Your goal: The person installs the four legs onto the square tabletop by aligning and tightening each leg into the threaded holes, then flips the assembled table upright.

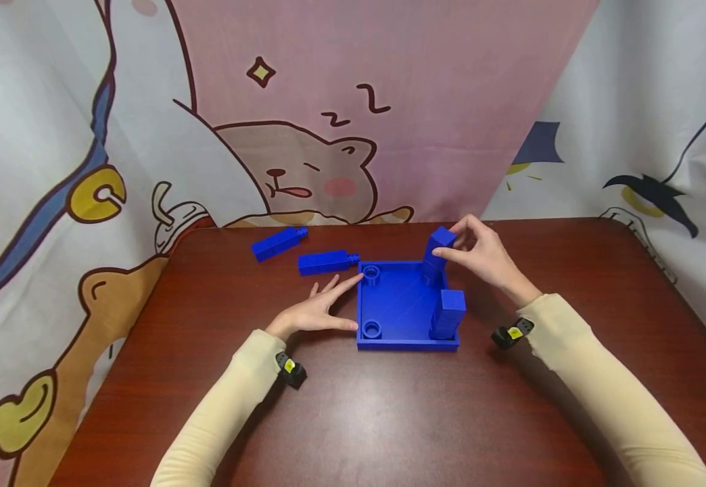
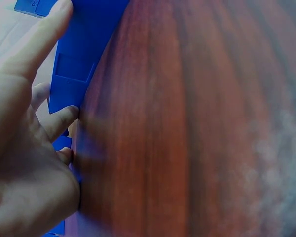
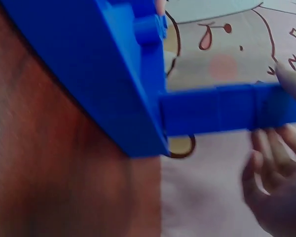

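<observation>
A square blue tray [image 1: 398, 297] with a raised rim lies on the table, round sockets showing in its two left corners. Two square blue posts stand in its right corners. At the far right corner my right hand [image 1: 481, 253] pinches the upper end of one upright post [image 1: 441, 240] between thumb and fingers, as the right wrist view also shows. The other post [image 1: 450, 312] stands in the near right corner, untouched. My left hand [image 1: 313, 314] spreads its straight fingers against the tray's left side, thumb near the front corner and index finger near the back corner.
Two more blue posts with narrow notched ends lie on the table behind the left hand: one post [image 1: 327, 262] close to the tray, another post [image 1: 278, 243] farther left. The brown wooden table [image 1: 353, 419] meets a printed cloth [image 1: 426, 122] at its back edge.
</observation>
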Available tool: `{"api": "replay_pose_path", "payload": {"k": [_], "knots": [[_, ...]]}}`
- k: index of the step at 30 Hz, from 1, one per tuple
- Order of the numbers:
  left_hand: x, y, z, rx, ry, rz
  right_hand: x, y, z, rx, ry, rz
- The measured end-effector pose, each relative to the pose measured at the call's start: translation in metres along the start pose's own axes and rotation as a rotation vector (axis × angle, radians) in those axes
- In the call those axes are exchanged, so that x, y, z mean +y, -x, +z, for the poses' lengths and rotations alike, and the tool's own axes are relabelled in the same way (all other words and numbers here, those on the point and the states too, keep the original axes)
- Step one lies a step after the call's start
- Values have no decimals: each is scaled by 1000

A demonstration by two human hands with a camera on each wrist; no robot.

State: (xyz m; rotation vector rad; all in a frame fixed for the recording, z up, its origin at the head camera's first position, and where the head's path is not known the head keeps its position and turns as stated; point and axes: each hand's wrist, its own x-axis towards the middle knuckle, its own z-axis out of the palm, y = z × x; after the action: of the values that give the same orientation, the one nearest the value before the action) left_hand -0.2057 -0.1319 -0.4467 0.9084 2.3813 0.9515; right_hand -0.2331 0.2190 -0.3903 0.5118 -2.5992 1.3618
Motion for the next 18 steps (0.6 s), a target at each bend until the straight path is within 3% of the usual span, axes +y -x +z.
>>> {"api": "replay_pose_path", "payload": {"k": [4, 11, 15, 18], "knots": [[0, 0, 0, 2, -3, 0, -1, -5, -11, -186, -31, -17], [0, -1, 0, 1, 2, 2, 1, -21, -34, -516, -194, -63], [-1, -1, 0, 0, 4, 1, 4, -27, -40, -615, -250, -39], [-1, -1, 1, -4, 2, -6, 6, -28, -42, -634, -234, -10]]}}
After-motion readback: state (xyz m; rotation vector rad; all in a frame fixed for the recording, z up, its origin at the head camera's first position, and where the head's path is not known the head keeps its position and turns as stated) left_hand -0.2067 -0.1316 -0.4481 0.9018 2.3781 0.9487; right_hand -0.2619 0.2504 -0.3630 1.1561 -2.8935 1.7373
